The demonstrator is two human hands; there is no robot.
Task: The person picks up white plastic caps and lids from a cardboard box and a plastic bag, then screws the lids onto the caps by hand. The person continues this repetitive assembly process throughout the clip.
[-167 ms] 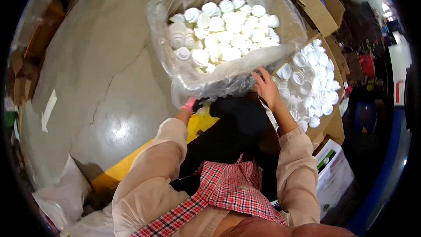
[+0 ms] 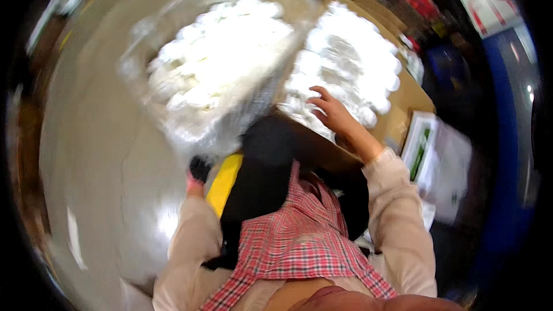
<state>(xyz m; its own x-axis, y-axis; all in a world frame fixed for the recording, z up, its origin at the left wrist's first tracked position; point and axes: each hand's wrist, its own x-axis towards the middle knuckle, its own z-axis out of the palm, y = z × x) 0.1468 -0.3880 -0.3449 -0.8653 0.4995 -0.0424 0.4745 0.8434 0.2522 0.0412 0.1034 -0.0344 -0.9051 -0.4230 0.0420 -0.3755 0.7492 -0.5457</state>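
My right hand [image 2: 334, 116] is bare, fingers apart and a little bent, over the near edge of a cardboard box [image 2: 412, 103] full of white round plastic pieces [image 2: 345, 60]. Whether a fingertip touches the pieces is unclear. On the left, my left hand [image 2: 198, 174] wears a pink and black glove and is at the near lower corner of a clear plastic bag [image 2: 190, 132]. Its fingers are blurred, so any grip is hidden. More white round pieces [image 2: 222, 52] lie inside the open bag, glaring in the light.
A yellow surface [image 2: 224, 184] shows beside my black-clad leg. Right of the box stands a white carton [image 2: 440, 164] with a green mark. Farther right runs a blue surface [image 2: 501, 109]. Grey concrete floor [image 2: 98, 138] stretches along the left.
The view has swung, so bag and box appear farther left and are smeared. My right hand has gone from the bag's rim to above the box. My left hand stays by the bag's near corner.
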